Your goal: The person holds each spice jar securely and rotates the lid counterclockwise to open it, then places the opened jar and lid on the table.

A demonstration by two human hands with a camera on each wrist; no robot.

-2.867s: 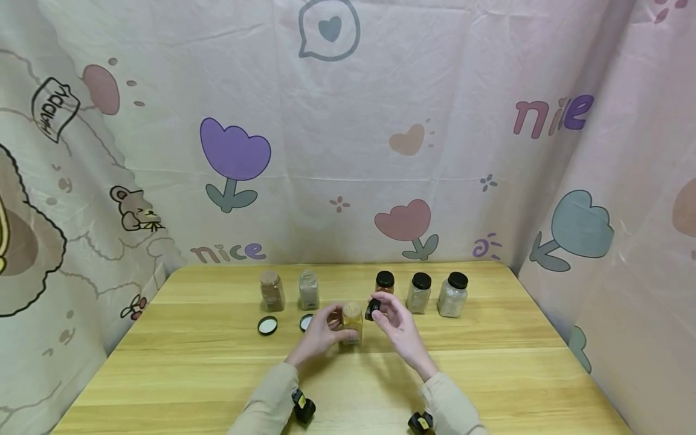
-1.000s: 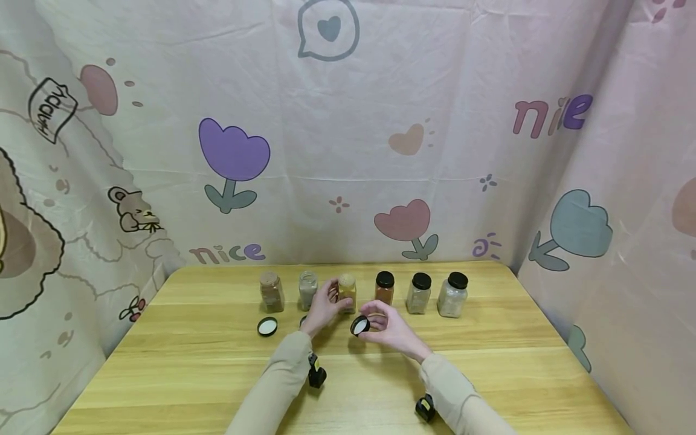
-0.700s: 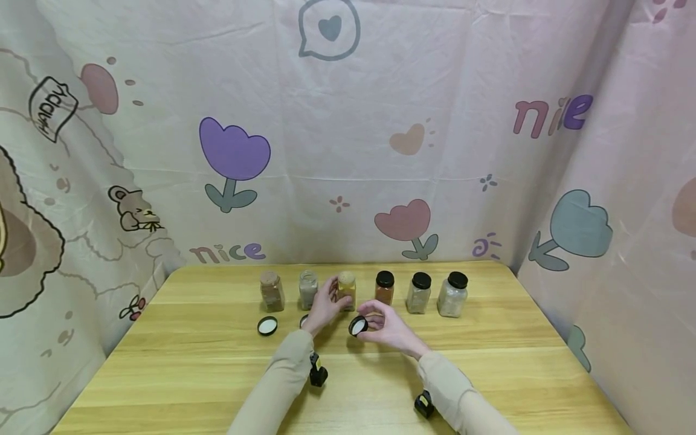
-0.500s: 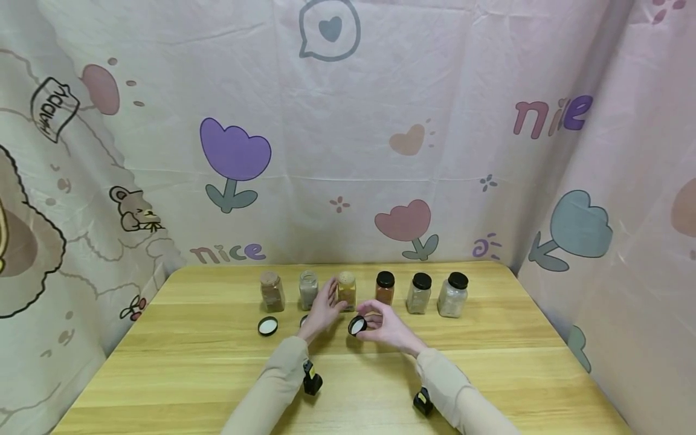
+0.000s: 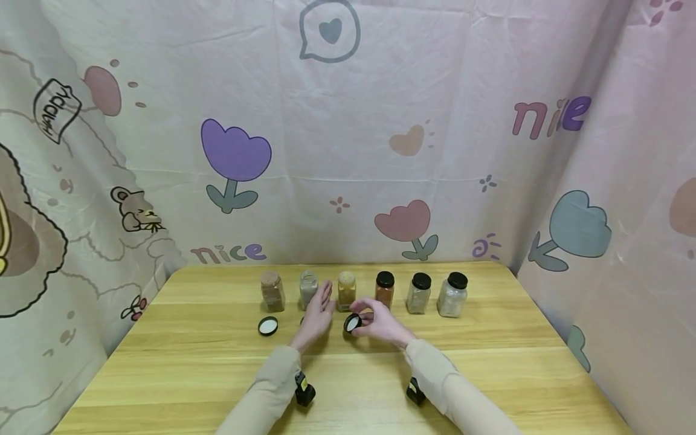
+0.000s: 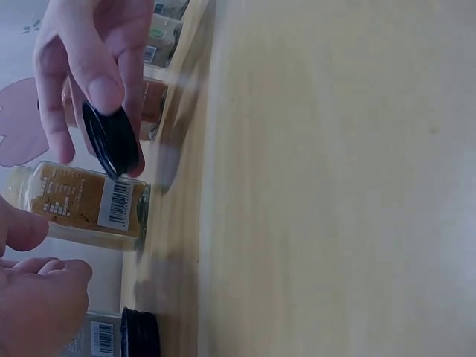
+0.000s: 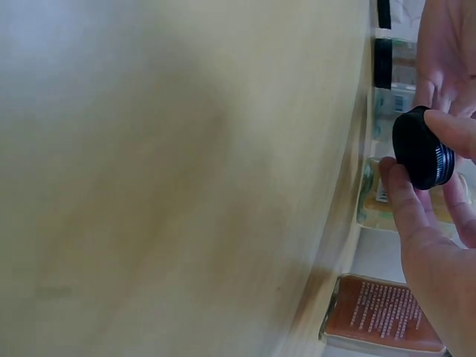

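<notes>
The left hand (image 5: 317,313) lies low over the wooden table (image 5: 190,362), palm turned inward, fingers straight and released, holding nothing; its tips sit just left of the open yellow spice jar (image 5: 346,291). That jar stands upright in the back row, long axis vertical, mouth up. To its right, the right hand (image 5: 380,321) reaches in from its sleeve and pinches the black lid (image 5: 352,323) at the rim with curled fingers. The lid is tipped on edge just in front of the jar, white liner facing the camera.
</notes>
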